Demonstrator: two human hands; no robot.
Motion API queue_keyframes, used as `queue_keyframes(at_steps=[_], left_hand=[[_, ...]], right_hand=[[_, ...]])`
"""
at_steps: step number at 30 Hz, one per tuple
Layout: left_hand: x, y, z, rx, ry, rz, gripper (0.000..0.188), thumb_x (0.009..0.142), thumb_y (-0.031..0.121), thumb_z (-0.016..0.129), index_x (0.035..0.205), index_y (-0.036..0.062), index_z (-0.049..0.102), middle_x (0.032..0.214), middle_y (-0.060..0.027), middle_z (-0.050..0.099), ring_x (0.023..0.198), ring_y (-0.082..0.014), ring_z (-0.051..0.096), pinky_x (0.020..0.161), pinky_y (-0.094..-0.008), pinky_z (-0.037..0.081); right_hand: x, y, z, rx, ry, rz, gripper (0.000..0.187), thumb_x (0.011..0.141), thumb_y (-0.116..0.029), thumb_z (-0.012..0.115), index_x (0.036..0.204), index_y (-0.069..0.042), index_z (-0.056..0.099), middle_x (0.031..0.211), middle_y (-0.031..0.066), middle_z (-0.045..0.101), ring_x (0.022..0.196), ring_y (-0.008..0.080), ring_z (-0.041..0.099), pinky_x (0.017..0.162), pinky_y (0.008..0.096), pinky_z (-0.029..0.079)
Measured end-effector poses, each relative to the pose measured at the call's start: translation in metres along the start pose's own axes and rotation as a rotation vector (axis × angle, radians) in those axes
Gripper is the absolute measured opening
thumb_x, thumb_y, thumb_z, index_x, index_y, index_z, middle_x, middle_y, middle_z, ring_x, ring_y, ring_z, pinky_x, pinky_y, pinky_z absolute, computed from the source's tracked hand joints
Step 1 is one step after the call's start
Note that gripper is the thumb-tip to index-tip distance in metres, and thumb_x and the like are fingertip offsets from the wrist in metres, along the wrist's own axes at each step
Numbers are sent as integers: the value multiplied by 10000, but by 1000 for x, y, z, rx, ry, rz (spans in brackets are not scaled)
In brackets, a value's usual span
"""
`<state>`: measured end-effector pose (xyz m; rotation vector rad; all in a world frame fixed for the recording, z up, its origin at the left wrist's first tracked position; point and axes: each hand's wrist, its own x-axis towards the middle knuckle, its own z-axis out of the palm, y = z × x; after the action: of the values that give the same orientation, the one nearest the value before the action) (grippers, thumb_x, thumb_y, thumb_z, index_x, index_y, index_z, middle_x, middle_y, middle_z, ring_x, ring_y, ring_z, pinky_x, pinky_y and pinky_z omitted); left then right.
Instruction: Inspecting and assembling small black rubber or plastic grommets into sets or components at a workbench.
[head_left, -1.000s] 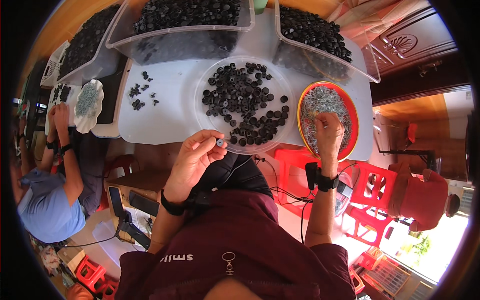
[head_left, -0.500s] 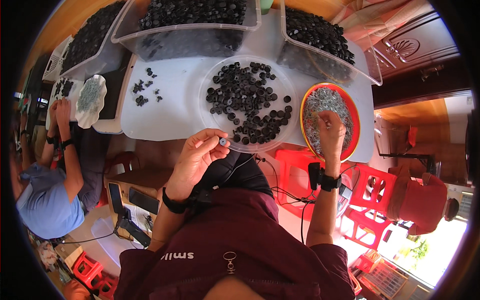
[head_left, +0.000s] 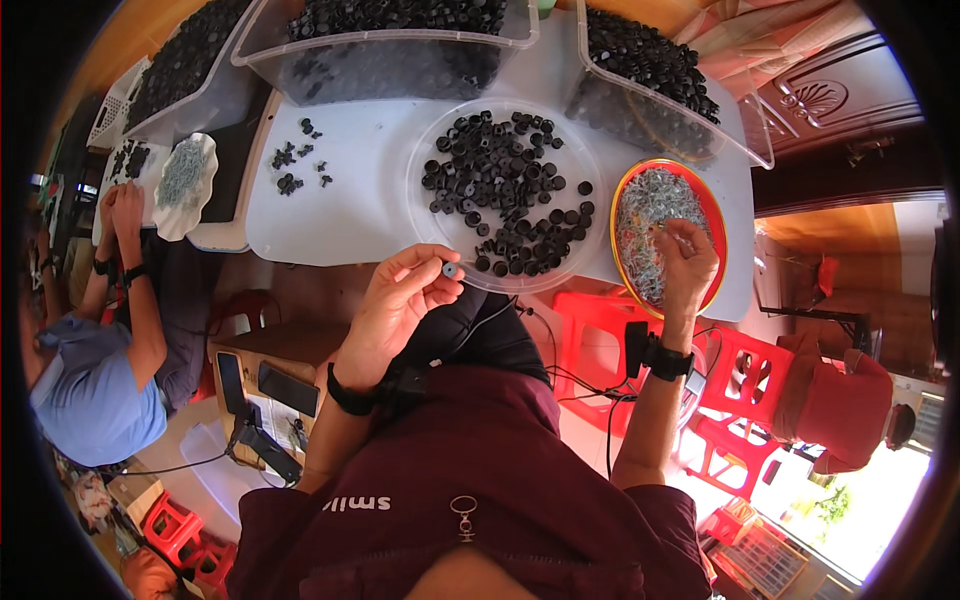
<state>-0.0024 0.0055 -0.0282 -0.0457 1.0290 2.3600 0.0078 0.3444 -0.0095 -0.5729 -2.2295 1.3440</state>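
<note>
My left hand (head_left: 387,305) pinches a small round black plastic cap (head_left: 450,269) between thumb and fingertips, its flat face with a centre hole turned up. It hovers just off the near left rim of a clear round tray (head_left: 412,205), on which many black caps (head_left: 490,165) lie heaped. My right hand (head_left: 688,265) is over a red oval bowl (head_left: 712,225) filled with small silvery metal pieces like screws (head_left: 645,205). Its thumb and fingertips are drawn together above the pile; anything between them is too small to make out.
Large clear bins (head_left: 385,38) of black parts line the table's far side. A few small black clusters (head_left: 290,183) lie left on the white tabletop (head_left: 330,225). A co-worker (head_left: 100,380) sits at left beside a white scalloped dish (head_left: 205,190). Red stools (head_left: 735,375) and cables are below right.
My right hand has shifted slightly right and down over the bowl, its fingertips still together. The left hand keeps its hold on the cap. The whole view has tilted a little.
</note>
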Motion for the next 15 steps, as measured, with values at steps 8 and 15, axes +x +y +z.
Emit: queue_keyframes(at_steps=[8,15], left_hand=[[0,1,4,7,25,-5,190,913,135,501,1029,5,577,869,-65,628,753,-110,613,718,-241,502],[-4,1,2,11,25,1,192,914,133,499,1036,7,576,881,-74,630,768,-118,618,727,-247,502]], right_hand=[[3,9,-6,20,-22,-24,164,777,36,584,934,29,633,756,22,609,630,65,535,547,196,420],[-4,-8,-1,34,-60,62,149,815,-18,561,935,25,637,758,10,593,637,81,527,589,211,434]])
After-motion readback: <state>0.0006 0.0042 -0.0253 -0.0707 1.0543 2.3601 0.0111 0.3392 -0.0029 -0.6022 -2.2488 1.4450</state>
